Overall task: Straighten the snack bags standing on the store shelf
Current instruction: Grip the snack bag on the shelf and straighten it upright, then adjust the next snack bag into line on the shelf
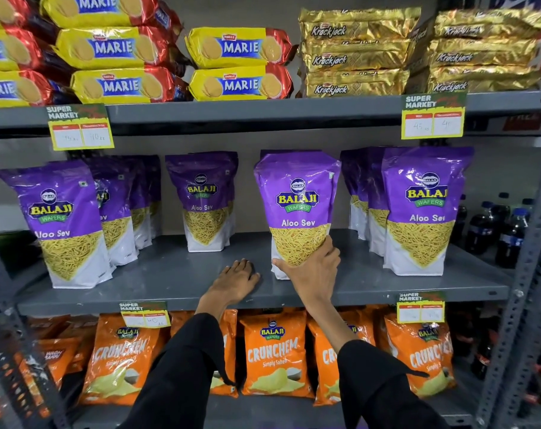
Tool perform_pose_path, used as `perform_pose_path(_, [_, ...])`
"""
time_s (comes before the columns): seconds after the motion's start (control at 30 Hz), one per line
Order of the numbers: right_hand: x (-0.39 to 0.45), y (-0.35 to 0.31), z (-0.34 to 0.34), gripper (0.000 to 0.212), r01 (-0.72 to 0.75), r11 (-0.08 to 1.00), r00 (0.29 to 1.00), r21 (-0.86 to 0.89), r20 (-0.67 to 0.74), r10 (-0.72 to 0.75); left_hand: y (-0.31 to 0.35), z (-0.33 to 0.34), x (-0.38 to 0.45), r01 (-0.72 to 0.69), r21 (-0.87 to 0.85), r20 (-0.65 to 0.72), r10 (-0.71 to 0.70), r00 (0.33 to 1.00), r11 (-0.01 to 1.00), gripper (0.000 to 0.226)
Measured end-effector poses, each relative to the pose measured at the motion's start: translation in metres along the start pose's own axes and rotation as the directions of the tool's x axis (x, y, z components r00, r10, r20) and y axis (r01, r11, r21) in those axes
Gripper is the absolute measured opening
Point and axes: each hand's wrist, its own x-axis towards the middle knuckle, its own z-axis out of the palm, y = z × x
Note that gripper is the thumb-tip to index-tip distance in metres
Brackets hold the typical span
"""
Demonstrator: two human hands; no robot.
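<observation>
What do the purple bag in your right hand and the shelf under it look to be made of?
Purple Aloo Sev bag: looks like glossy plastic film, given its sheen and creases. Shelf: apparently grey painted metal, smooth and matte, with a perforated upright beside it.

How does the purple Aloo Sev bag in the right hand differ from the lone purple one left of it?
The held purple Aloo Sev bag stands near the shelf front, gripped low by the right hand; the lone purple Aloo Sev bag sits further back, untouched. Both are upright with matching print.
</observation>
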Motion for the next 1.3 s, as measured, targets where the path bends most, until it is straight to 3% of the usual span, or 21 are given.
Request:
perform_pose_path(0.23, [-0.008, -0.004, -0.009, 0.139, -0.005, 1.000, 0.999, 0.031, 0.042, 0.003, 0.001, -0.001, -0.004, 0.017, -0.043, -0.034, -0.019, 0.999, 0.999, 0.057])
perform_pose_path(0.3, [-0.023, -0.003, -0.010, 0.125, 0.066, 0.995, 0.997, 0.074, -0.044, -0.062, -0.001, 0.000, -0.006, 0.043, -0.110, -0.067, -0.051, 0.996, 0.993, 0.053])
perform_pose_path(0.37, [-0.037, -0.005, -0.010, 0.095, 0.204, 0.962, 0.977, 0.183, -0.105, -0.187, -0.006, 0.001, -0.010, 0.074, -0.169, -0.081, -0.089, 0.993, 0.983, 0.054])
perform_pose_path(0.43, [-0.050, -0.014, -0.007, 0.068, 0.286, 0.891, 0.956, 0.352, -0.041, -0.290, -0.017, 0.000, -0.017, 0.094, -0.183, -0.097, -0.113, 0.989, 0.979, 0.057])
perform_pose_path(0.53, [-0.063, -0.040, 0.012, 0.053, 0.243, 0.824, 0.940, 0.512, 0.087, -0.331, -0.052, -0.007, -0.033, 0.124, -0.172, -0.138, -0.149, 0.979, 0.977, 0.054])
perform_pose_path(0.63, [-0.063, -0.074, 0.045, 0.050, 0.162, 0.824, 0.941, 0.544, 0.166, -0.295, -0.099, -0.023, -0.048, 0.134, -0.160, -0.180, -0.162, 0.970, 0.978, 0.045])
perform_pose_path(0.87, [-0.043, -0.143, 0.137, 0.076, -0.051, 0.882, 0.938, 0.468, 0.326, -0.119, -0.191, -0.049, -0.055, 0.105, -0.135, -0.127, -0.122, 0.984, 0.985, 0.041])
perform_pose_path(1.17, [-0.016, -0.185, 0.204, 0.133, -0.146, 0.958, 0.942, 0.247, 0.331, 0.058, -0.238, -0.049, -0.047, 0.062, -0.069, -0.017, -0.064, 0.998, 0.996, 0.051])
perform_pose_path(1.3, [-0.009, -0.195, 0.217, 0.148, -0.213, 0.959, 0.935, 0.187, 0.324, 0.144, -0.240, -0.045, -0.044, 0.041, -0.007, -0.013, -0.042, 0.999, 0.999, 0.059])
